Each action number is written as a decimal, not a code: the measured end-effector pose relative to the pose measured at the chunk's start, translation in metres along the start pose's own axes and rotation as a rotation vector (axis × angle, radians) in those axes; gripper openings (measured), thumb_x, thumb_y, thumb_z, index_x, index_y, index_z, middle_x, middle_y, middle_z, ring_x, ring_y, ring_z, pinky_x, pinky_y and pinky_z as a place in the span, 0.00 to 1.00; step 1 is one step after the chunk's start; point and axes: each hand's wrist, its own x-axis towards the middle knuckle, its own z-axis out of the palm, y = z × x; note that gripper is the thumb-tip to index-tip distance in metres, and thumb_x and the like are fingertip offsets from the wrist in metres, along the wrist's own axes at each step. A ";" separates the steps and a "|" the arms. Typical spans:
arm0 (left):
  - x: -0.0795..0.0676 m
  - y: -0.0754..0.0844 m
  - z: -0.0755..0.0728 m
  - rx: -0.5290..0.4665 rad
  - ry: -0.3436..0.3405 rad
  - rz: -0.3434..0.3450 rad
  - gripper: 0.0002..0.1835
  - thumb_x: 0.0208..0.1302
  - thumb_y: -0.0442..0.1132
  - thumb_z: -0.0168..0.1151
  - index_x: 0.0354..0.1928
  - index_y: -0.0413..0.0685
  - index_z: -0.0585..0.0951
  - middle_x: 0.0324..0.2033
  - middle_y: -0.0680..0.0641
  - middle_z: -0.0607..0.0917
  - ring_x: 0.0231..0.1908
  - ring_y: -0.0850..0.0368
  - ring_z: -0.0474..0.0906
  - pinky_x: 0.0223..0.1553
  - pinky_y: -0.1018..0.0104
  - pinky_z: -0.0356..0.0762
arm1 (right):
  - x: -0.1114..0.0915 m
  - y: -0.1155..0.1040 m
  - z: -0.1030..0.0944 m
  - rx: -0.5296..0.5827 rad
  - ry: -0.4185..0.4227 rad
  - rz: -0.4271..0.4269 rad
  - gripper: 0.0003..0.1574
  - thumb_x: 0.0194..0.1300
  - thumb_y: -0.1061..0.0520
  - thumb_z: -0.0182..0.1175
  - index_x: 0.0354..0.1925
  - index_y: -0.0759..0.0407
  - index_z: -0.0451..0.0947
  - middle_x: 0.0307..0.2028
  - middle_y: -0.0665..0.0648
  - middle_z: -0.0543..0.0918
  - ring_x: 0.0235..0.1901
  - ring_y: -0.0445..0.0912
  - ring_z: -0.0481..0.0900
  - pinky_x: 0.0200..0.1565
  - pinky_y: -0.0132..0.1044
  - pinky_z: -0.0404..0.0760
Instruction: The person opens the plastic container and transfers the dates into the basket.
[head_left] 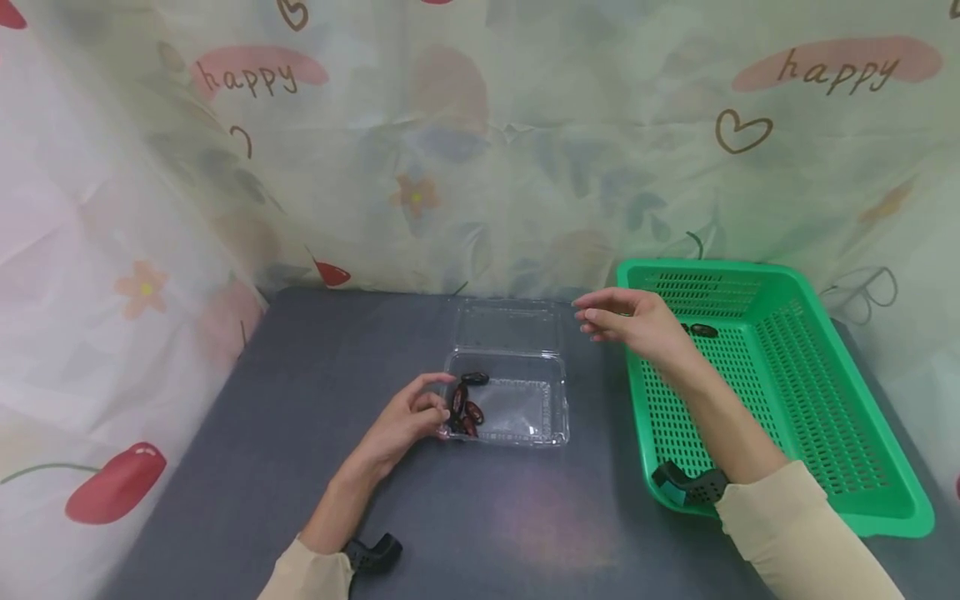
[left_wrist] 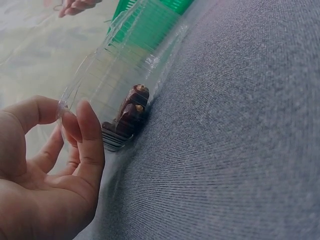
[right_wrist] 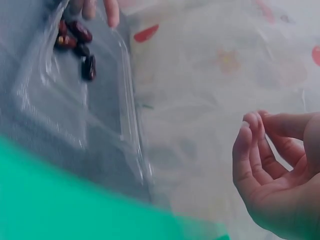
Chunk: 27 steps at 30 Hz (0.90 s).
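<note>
A clear plastic clamshell box [head_left: 525, 440] lies with its lid [head_left: 506, 327] folded back. Several dark, glossy dates [head_left: 474, 412] are grouped at its left end; the left wrist view shows dates [left_wrist: 134, 107] through the clear wall. My left hand [head_left: 408, 421] pinches the box's left rim between thumb and fingers. Raised between the box and the green basket [head_left: 813, 333], my right hand [head_left: 626, 321] has loosely bent fingers. Nothing shows in that right hand [right_wrist: 280, 165], its thumb and fingertips close together. More dates [head_left: 703, 331] lie in the basket's far left part, partly hidden by the right hand.
The grey tabletop [head_left: 300, 400] extends left of the box and in front of it. A printed curtain [head_left: 510, 167] hangs behind the table and at its sides. The basket's raised rim [head_left: 870, 400] stands along the table's right side.
</note>
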 end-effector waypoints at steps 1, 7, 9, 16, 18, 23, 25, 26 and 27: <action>0.000 0.000 0.000 0.001 -0.001 -0.001 0.28 0.64 0.29 0.59 0.66 0.51 0.70 0.36 0.46 0.77 0.33 0.53 0.77 0.41 0.54 0.81 | 0.000 0.000 0.004 0.008 -0.005 0.004 0.20 0.69 0.59 0.62 0.56 0.67 0.78 0.42 0.52 0.86 0.41 0.43 0.85 0.45 0.36 0.83; 0.000 -0.001 0.000 -0.001 0.000 -0.008 0.28 0.65 0.29 0.60 0.66 0.52 0.71 0.36 0.45 0.77 0.32 0.53 0.76 0.41 0.54 0.81 | 0.001 -0.002 0.026 0.025 -0.021 0.028 0.17 0.69 0.60 0.62 0.55 0.64 0.79 0.44 0.56 0.86 0.42 0.45 0.85 0.46 0.38 0.83; 0.000 0.000 0.001 -0.003 0.004 -0.012 0.28 0.65 0.29 0.60 0.66 0.54 0.71 0.36 0.45 0.77 0.32 0.52 0.76 0.41 0.54 0.81 | 0.001 -0.003 0.033 0.026 -0.030 0.026 0.17 0.70 0.60 0.62 0.55 0.63 0.80 0.46 0.57 0.86 0.44 0.48 0.85 0.47 0.40 0.83; 0.000 0.001 0.003 -0.001 0.014 -0.021 0.27 0.64 0.30 0.60 0.65 0.57 0.72 0.36 0.45 0.77 0.32 0.52 0.76 0.41 0.55 0.82 | -0.002 -0.007 0.055 0.003 -0.062 -0.005 0.16 0.70 0.60 0.61 0.54 0.62 0.80 0.45 0.58 0.86 0.42 0.49 0.84 0.47 0.44 0.83; 0.000 0.001 0.004 -0.003 0.016 -0.025 0.27 0.64 0.30 0.60 0.64 0.57 0.73 0.36 0.45 0.77 0.33 0.52 0.76 0.41 0.55 0.81 | -0.003 -0.007 0.062 -0.011 -0.065 -0.007 0.15 0.70 0.60 0.61 0.54 0.60 0.81 0.45 0.57 0.86 0.42 0.49 0.84 0.46 0.44 0.83; 0.001 0.001 0.004 0.000 0.025 -0.033 0.28 0.64 0.31 0.61 0.65 0.57 0.72 0.36 0.45 0.78 0.33 0.52 0.77 0.40 0.55 0.81 | -0.006 -0.007 0.079 -0.025 -0.072 -0.008 0.14 0.70 0.60 0.61 0.52 0.60 0.82 0.44 0.58 0.86 0.41 0.48 0.85 0.46 0.42 0.83; 0.001 0.001 0.004 0.001 0.031 -0.038 0.28 0.64 0.31 0.61 0.65 0.57 0.72 0.36 0.45 0.78 0.33 0.52 0.77 0.40 0.55 0.81 | -0.008 -0.006 0.086 -0.028 -0.075 -0.011 0.13 0.70 0.60 0.61 0.52 0.61 0.82 0.44 0.58 0.86 0.41 0.49 0.85 0.46 0.41 0.83; 0.001 0.002 0.004 0.001 0.033 -0.041 0.27 0.64 0.31 0.61 0.65 0.57 0.73 0.36 0.45 0.78 0.33 0.52 0.77 0.40 0.54 0.81 | -0.009 -0.006 0.089 -0.026 -0.074 -0.011 0.13 0.70 0.60 0.61 0.51 0.61 0.82 0.44 0.58 0.86 0.42 0.49 0.85 0.46 0.41 0.83; 0.001 0.002 0.004 0.003 0.035 -0.043 0.27 0.64 0.31 0.61 0.65 0.58 0.73 0.36 0.45 0.78 0.33 0.52 0.77 0.40 0.55 0.81 | -0.010 -0.005 0.092 -0.025 -0.073 -0.010 0.13 0.70 0.60 0.61 0.51 0.61 0.82 0.44 0.58 0.86 0.42 0.50 0.85 0.46 0.41 0.83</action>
